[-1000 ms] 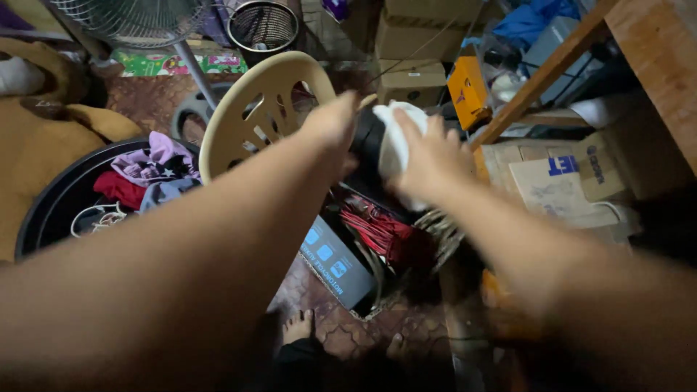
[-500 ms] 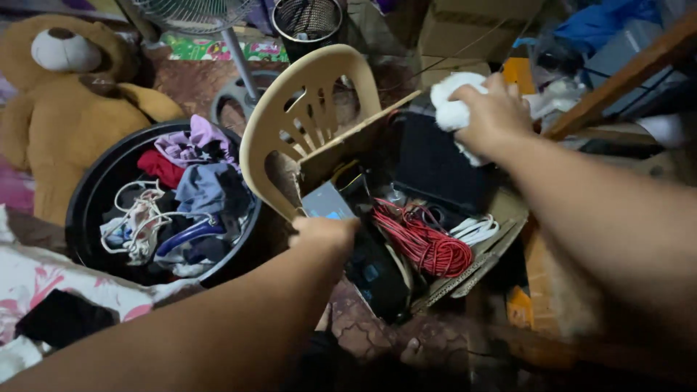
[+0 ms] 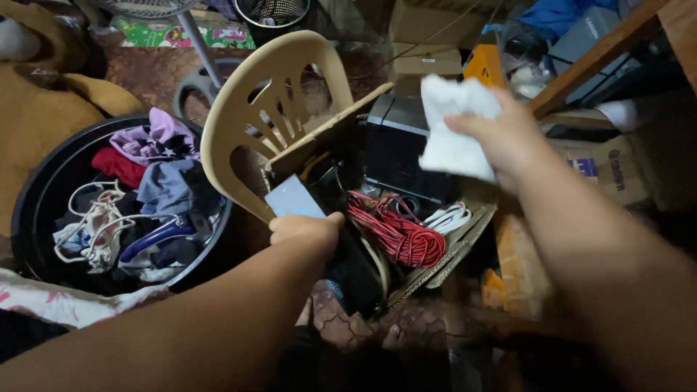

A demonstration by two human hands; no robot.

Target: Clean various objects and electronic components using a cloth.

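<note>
My right hand [image 3: 508, 138] holds a crumpled white cloth [image 3: 456, 125] in the air above a black box-shaped device [image 3: 403, 156]. My left hand [image 3: 305, 231] is closed on the lower edge of a flat grey-blue device [image 3: 294, 199] that stands in an open cardboard box [image 3: 435, 265] on a beige plastic chair [image 3: 279, 80]. A coil of red cable [image 3: 396, 232] and a white cable [image 3: 450, 216] lie in the same box, between my two hands.
A round black tub [image 3: 40, 185] of clothes and cords sits at the left, with a large brown plush bear [image 3: 36, 109] behind it. A fan stand [image 3: 200, 51], cardboard boxes [image 3: 602, 170] and a wooden beam [image 3: 588, 65] crowd the back and right.
My left hand came down from the black device to the grey-blue device in the box. My right hand lifted the white cloth off the black device and moved it right.
</note>
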